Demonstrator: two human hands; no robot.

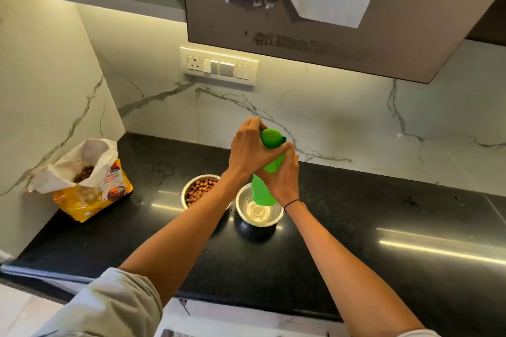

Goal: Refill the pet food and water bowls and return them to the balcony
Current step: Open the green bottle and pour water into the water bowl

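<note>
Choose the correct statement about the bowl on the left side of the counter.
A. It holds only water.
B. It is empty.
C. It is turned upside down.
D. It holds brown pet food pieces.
D: the left steel bowl stands upright with brown kibble inside it, while the bowl beside it looks to hold clear water, under the green bottle.

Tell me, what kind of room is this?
Most likely a home kitchen: a black stone counter against a marble-look backsplash, a wall socket panel, and an overhead cabinet.
</note>
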